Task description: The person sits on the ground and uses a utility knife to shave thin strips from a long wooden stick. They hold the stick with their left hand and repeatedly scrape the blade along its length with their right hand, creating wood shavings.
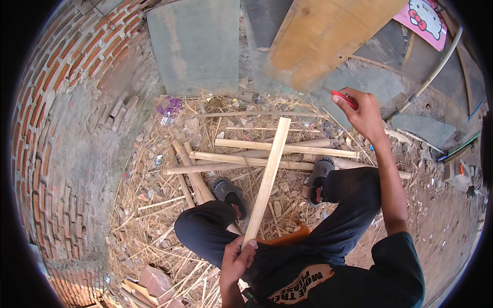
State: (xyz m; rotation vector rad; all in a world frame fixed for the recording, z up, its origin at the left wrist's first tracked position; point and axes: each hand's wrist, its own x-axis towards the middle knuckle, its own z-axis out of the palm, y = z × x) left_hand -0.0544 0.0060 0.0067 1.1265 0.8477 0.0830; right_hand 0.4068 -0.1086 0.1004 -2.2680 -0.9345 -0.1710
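My left hand (237,258) is closed round the lower end of a long, flat bamboo strip (269,179), close to my lap. The strip slants up and away from me, its far end free. Out to the far right, my right hand (360,114) is raised and closed on a red-handled knife (345,99). Its blade points left and is thin and blurred. Knife and strip are apart. Beyond my feet, several split bamboo pieces (287,149) lie crosswise over rounder bamboo poles (195,177).
An orange seat or piece (287,237) shows between my legs. Straw, shavings and rubble (154,205) cover the ground. A brick wall (56,154) rises at left. Grey boards (195,49) and a tan board (328,36) lean at the back; a pale pole (431,77) slants at right.
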